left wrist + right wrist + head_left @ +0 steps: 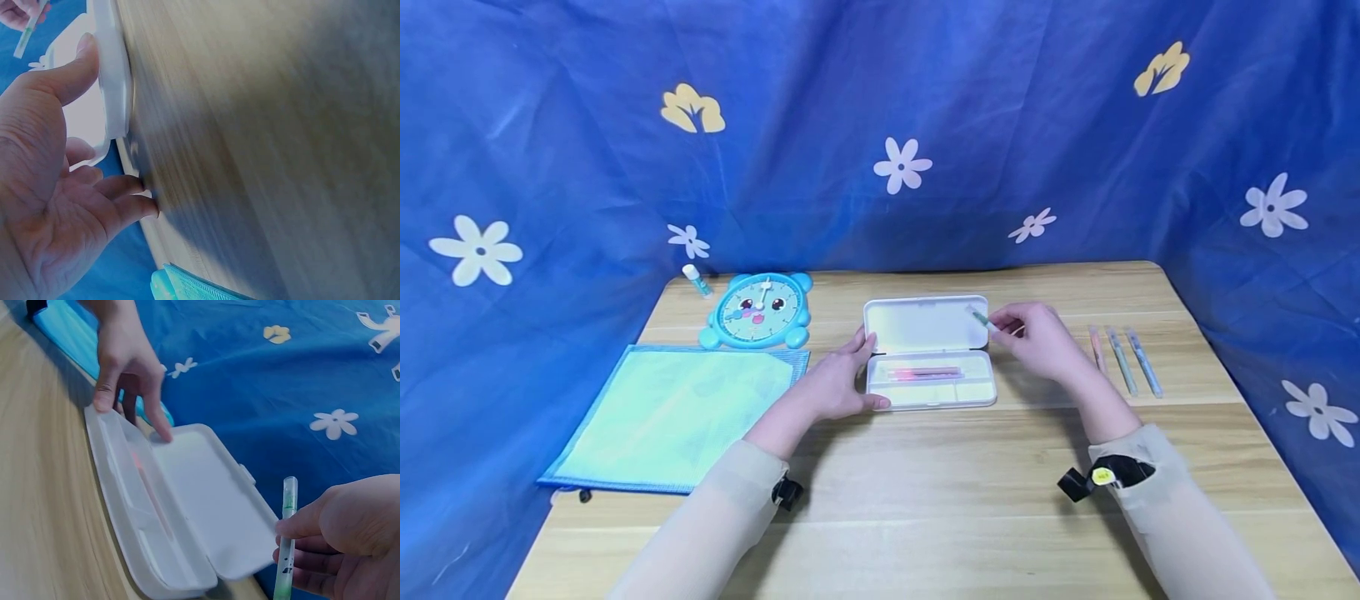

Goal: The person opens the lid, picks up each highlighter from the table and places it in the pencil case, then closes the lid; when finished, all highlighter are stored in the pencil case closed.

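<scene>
- Far left on the table (925, 500), the mesh pouch (673, 417) lies flat, with the glue stick (697, 281) and bear-eared clock (760, 310) behind it; all well out of the way, so leave them be.
- Now the left hand (833, 382): fingers spread apart, thumb on the front edge of the tray, forefinger up at the lid. Good bracing! Light pressure should do; too hard a push could slide or tip the case.
- Centre stage, the white pencil case (925, 325), open on the table, lid up behind, tray in front. At least one pink pen (925, 372) lies lengthwise in the tray, and that's the line to match.
- Here's the green pen (982, 318), tilted, one end over the lid's right edge in the head view, well above the tray. Best levelled along the case's length before lowering, or an end may catch the rim.
- And the right hand (1037, 337), thumb and fingers pinched together on that pen, beside the lid. A loose, low pinch would let it settle without dropping.
- Far right, three pens (1122, 361) side by side on the table; keep that forearm clear, they could roll.
</scene>
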The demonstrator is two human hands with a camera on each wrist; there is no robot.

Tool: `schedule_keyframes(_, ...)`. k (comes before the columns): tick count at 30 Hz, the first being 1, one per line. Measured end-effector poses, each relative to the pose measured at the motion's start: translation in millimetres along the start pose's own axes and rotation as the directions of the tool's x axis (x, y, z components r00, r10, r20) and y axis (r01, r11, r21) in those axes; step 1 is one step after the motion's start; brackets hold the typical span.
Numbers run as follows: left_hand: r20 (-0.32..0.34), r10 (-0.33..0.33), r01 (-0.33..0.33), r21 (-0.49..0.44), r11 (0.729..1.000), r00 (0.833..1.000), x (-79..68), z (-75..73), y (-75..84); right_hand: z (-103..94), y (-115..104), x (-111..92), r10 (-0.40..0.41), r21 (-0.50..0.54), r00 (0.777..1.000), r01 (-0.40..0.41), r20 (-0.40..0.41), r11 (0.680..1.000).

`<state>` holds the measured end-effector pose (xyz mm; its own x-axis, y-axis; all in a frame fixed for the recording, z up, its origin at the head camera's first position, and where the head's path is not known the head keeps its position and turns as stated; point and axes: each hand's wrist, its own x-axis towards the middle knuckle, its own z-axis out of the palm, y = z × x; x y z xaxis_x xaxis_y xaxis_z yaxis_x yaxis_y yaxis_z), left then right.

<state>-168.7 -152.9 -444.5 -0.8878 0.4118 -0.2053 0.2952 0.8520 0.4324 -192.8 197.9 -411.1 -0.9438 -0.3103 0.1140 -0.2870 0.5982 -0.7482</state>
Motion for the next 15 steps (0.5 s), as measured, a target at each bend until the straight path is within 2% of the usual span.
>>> schedule_keyframes(15,0.003,-0.013,0.013,0.004,1.0,1.0,0.0,-0.2,-0.5,40.7,-23,22,-0.129,-0.056,0.981,0.139,0.143,0.989)
